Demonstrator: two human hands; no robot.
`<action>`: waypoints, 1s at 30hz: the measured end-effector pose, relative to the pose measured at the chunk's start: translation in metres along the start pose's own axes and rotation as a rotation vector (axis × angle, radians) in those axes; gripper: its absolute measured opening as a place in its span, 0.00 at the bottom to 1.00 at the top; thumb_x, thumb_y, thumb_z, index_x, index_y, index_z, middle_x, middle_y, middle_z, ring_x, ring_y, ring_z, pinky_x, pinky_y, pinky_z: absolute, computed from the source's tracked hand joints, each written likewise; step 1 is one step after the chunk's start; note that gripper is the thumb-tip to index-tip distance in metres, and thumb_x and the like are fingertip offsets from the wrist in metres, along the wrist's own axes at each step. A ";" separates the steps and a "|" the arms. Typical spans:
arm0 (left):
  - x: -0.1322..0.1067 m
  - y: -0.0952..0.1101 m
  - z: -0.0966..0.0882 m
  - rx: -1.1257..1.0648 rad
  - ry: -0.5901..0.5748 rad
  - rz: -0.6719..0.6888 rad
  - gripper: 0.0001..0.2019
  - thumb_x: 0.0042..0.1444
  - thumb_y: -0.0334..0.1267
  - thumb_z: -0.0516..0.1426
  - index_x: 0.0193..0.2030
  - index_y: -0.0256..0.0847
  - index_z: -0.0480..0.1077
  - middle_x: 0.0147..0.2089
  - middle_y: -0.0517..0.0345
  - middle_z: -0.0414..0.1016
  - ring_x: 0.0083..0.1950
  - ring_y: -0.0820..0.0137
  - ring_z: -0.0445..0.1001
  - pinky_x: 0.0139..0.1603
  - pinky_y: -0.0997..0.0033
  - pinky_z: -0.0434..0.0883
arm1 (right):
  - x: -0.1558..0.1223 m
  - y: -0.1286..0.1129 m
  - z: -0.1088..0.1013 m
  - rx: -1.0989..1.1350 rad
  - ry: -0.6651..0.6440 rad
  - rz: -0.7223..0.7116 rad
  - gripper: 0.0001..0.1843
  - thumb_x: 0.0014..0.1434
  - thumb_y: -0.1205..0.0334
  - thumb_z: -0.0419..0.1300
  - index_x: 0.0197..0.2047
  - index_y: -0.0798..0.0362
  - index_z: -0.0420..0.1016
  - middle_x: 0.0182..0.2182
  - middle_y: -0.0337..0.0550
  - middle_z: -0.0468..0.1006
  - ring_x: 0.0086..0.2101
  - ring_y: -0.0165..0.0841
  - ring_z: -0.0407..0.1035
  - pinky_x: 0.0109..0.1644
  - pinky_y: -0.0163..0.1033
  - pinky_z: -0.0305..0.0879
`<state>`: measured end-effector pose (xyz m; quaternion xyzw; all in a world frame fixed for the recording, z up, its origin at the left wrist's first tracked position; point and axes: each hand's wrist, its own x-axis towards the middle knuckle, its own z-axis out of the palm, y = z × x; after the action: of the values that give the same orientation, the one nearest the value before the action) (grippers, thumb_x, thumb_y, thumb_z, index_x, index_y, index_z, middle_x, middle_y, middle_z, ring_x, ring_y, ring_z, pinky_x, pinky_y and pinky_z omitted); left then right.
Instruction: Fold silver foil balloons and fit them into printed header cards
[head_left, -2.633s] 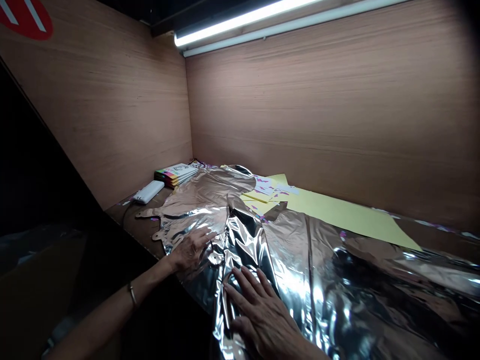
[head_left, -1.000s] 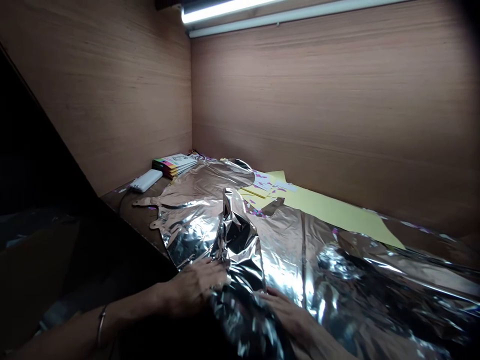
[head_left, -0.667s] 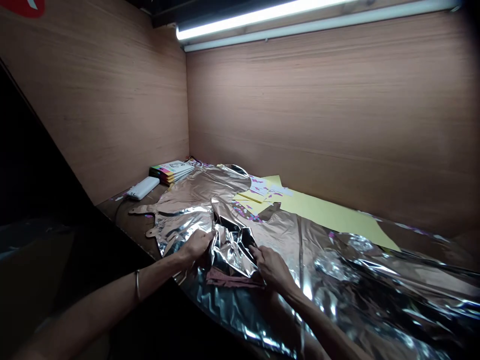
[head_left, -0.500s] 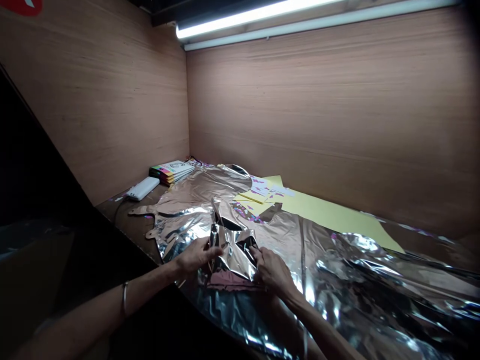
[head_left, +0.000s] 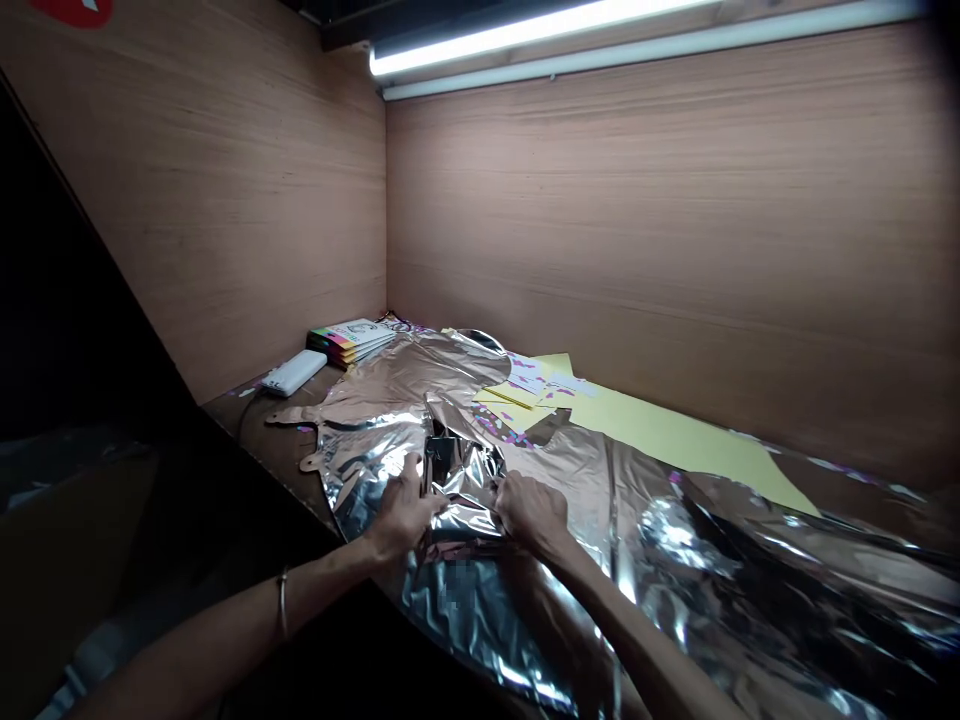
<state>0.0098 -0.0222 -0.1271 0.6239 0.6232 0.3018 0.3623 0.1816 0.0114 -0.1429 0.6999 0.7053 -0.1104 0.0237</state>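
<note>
Between my two hands is a crumpled piece of shiny foil film (head_left: 469, 478), folded and creased, with a pinkish fold at its near side. My left hand (head_left: 405, 515) grips its left edge, thumb on top and fingers partly out of sight. Curled into a near fist, my right hand (head_left: 534, 510) pinches the right edge. Under both hands spreads a large metallic foil sheet (head_left: 382, 385), rose-toned toward the back and silvery near the front, with cut tabs (head_left: 292, 417) sticking out at its left edge.
A white power bank (head_left: 295, 372) with a cable lies at the left, beside stacked booklets (head_left: 351, 338). Yellow paper (head_left: 675, 430) and purple-patterned scraps lie along the back. Wooden panels (head_left: 660, 220) enclose the table's left and rear. A tube light (head_left: 540, 38) shines above.
The foil piece between my hands has been drawn in and crumpled lower. My right hand has closed more tightly and my left hand has shifted right. The view has moved slightly.
</note>
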 end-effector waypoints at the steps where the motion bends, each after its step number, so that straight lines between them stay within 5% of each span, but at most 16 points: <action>1: -0.004 0.003 0.001 0.101 0.060 0.085 0.23 0.52 0.32 0.54 0.55 0.35 0.56 0.41 0.49 0.71 0.47 0.60 0.68 0.48 0.61 0.64 | 0.002 0.000 0.002 -0.005 -0.007 -0.003 0.12 0.60 0.58 0.54 0.37 0.58 0.71 0.32 0.44 0.75 0.34 0.33 0.71 0.39 0.39 0.65; 4: -0.012 0.012 0.006 0.534 0.098 0.551 0.22 0.57 0.41 0.52 0.57 0.38 0.57 0.56 0.42 0.62 0.60 0.52 0.56 0.59 0.48 0.51 | 0.004 0.003 0.006 -0.030 -0.016 -0.013 0.13 0.60 0.55 0.55 0.37 0.58 0.70 0.32 0.41 0.74 0.33 0.30 0.70 0.40 0.40 0.66; 7: -0.006 0.009 0.016 0.758 -0.150 0.845 0.31 0.57 0.56 0.48 0.62 0.40 0.54 0.63 0.42 0.53 0.65 0.50 0.47 0.60 0.43 0.45 | 0.003 0.004 0.007 -0.063 0.005 -0.021 0.12 0.61 0.57 0.55 0.39 0.58 0.70 0.33 0.42 0.74 0.34 0.31 0.70 0.40 0.41 0.67; 12: 0.014 -0.011 0.029 0.815 -0.375 0.782 0.44 0.50 0.65 0.46 0.66 0.37 0.40 0.67 0.35 0.39 0.67 0.47 0.38 0.58 0.37 0.37 | -0.008 -0.001 0.001 -0.109 0.110 -0.052 0.10 0.59 0.69 0.51 0.40 0.62 0.72 0.32 0.52 0.75 0.35 0.39 0.72 0.38 0.43 0.67; 15: 0.000 -0.007 0.027 0.771 -0.433 0.775 0.45 0.50 0.65 0.47 0.66 0.36 0.40 0.67 0.32 0.37 0.67 0.45 0.36 0.57 0.33 0.35 | -0.026 0.004 -0.001 -0.157 0.235 -0.110 0.21 0.58 0.72 0.47 0.54 0.63 0.64 0.46 0.64 0.70 0.47 0.49 0.65 0.48 0.56 0.60; 18: -0.032 0.003 0.022 0.695 -0.510 0.806 0.45 0.49 0.64 0.49 0.66 0.35 0.44 0.66 0.30 0.39 0.66 0.42 0.35 0.56 0.30 0.36 | -0.053 0.025 0.011 -0.150 0.322 -0.517 0.27 0.56 0.67 0.51 0.60 0.55 0.57 0.61 0.53 0.52 0.60 0.47 0.45 0.60 0.60 0.41; 21: -0.063 0.002 0.016 0.594 -0.620 0.873 0.46 0.47 0.62 0.54 0.65 0.35 0.45 0.66 0.29 0.40 0.66 0.41 0.34 0.55 0.29 0.35 | -0.083 0.050 0.034 -0.032 0.286 -0.830 0.26 0.61 0.64 0.46 0.63 0.54 0.52 0.62 0.46 0.50 0.61 0.38 0.43 0.63 0.53 0.43; 26: -0.072 -0.013 -0.004 0.440 -0.774 0.911 0.57 0.39 0.55 0.63 0.66 0.28 0.36 0.67 0.30 0.36 0.67 0.46 0.33 0.63 0.43 0.38 | -0.111 0.063 0.047 0.026 0.199 -0.837 0.30 0.64 0.55 0.46 0.65 0.53 0.42 0.62 0.47 0.47 0.61 0.39 0.43 0.62 0.54 0.47; 30: -0.060 -0.016 -0.020 0.504 -0.838 0.936 0.52 0.41 0.49 0.64 0.66 0.29 0.40 0.67 0.35 0.33 0.68 0.52 0.31 0.65 0.51 0.35 | -0.112 0.058 0.036 0.005 0.145 -0.825 0.29 0.64 0.54 0.46 0.65 0.52 0.44 0.62 0.46 0.46 0.60 0.40 0.44 0.61 0.54 0.48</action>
<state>-0.0180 -0.0816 -0.1249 0.9577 0.1456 0.0050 0.2480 0.2373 -0.1054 -0.1642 0.3649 0.9260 -0.0626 -0.0738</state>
